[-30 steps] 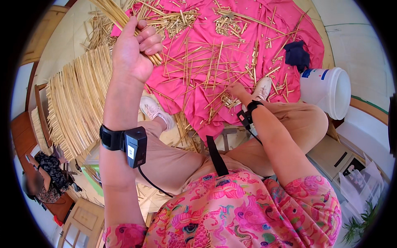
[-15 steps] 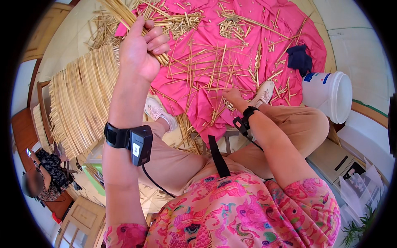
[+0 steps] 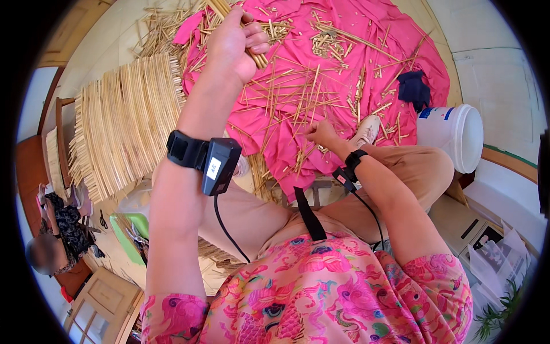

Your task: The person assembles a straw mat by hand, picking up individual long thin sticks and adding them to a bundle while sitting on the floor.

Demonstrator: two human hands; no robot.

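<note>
My left hand [image 3: 236, 45] is closed round a bundle of straw-coloured stalks [image 3: 219, 8], raised over the far left part of a pink cloth [image 3: 338, 74]. The stalks' cut ends stick out below its fingers. Low over the cloth's near part, my right hand [image 3: 324, 135] has thumb and fingertips brought together. Whatever lies between them is too small to make out. Thin loose stalks [image 3: 298, 103] are strewn crosswise on the cloth beyond that hand. Short cut pieces [image 3: 329, 45] lie in heaps farther off.
A mat of stalks laid side by side [image 3: 129, 114] stands on the left. To the right are a white bucket [image 3: 470, 137] and a dark cloth [image 3: 413, 87]. A green tray [image 3: 129, 238] holds tools at lower left. Another person [image 3: 63, 235] sits at the far left.
My left hand has moved right and a little up with the stalk bundle. My right hand has shifted slightly right, its fingertips now more stretched out. The view has turned a little.
</note>
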